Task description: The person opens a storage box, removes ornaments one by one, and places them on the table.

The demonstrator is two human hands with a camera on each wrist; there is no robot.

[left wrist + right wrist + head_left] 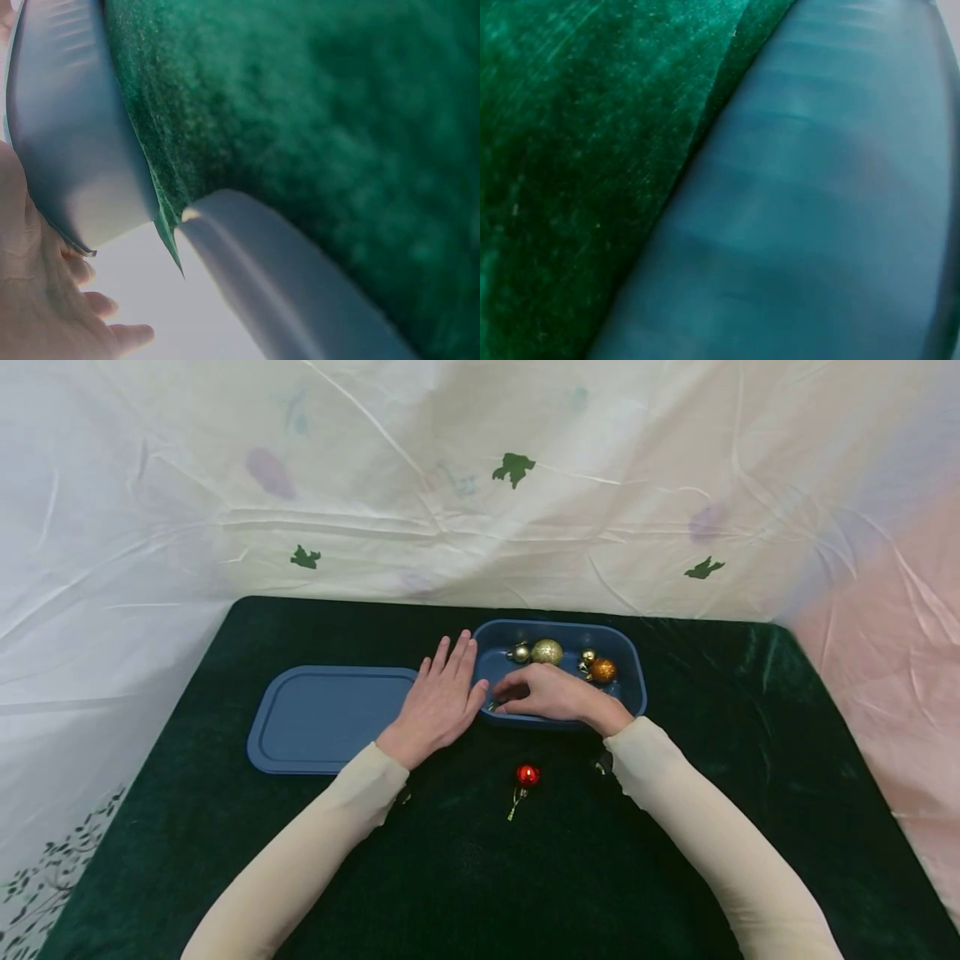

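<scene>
- Nearest you, on the green velvet cloth (465,877) toward its near edge, lies a red bauble (527,775) with a gold hanger trailing toward you. It sits apart from everything else, just short of the blue tub (632,681), probably because it has not been put in with the others.
- Your right hand (551,693) reaches over the tub's near wall and down onto its floor at the left end. The fingers are curled and drawn together over something small and glinting. Whether they actually pinch it I cannot tell, since the hand hides its own fingertips.
- Your left hand (441,702) lies flat on the cloth, fingers straight and close together, resting against the tub's left wall. It looks placed there to steady the tub while the other hand works inside. It grips nothing.
- Inside the tub, along its far wall, sit a glittery gold bauble (547,651), a smaller silver-gold one (519,652) to its left, and an orange bauble (602,671) with a small gold one touching it. They lie clear of your right hand.
- At the left, the blue lid (326,718) lies flat on the cloth just beside your left hand, off the tub, which leaves the tub open from above.
- Both wrist views show only cloth and blue plastic close up, so they add nothing about the grip.
</scene>
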